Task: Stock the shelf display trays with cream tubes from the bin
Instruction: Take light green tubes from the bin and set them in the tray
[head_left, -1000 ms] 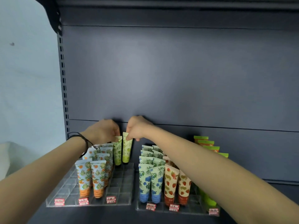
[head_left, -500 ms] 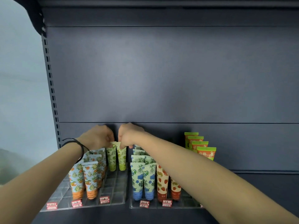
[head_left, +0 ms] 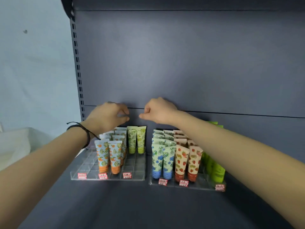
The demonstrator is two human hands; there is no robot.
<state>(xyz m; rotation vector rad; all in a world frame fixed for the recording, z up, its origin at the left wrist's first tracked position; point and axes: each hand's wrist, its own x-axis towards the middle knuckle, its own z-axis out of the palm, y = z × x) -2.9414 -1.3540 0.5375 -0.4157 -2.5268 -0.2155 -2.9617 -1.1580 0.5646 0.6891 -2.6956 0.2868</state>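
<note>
Two clear display trays stand on the dark shelf. The left tray (head_left: 132, 176) holds orange-print tubes (head_left: 109, 156) and two green tubes (head_left: 136, 139) standing upright at its back right. The right tray (head_left: 203, 185) holds blue-print tubes (head_left: 162, 160), strawberry tubes (head_left: 188, 161) and plain green tubes (head_left: 216, 171). My left hand (head_left: 109, 115) and my right hand (head_left: 158, 111) hover just above the two green tubes, fingers curled, holding nothing and not touching them. A black band circles my left wrist.
The shelf's grey back panel (head_left: 181, 63) rises close behind both hands. A slotted upright (head_left: 77, 63) runs down the left side. A white bin (head_left: 18, 142) sits low at the left, its contents not visible. Red price labels (head_left: 127, 175) line the tray fronts.
Both hands pinched the tops of the two green tubes in the left tray; now they have let go and lifted slightly above them. The camera view shifted.
</note>
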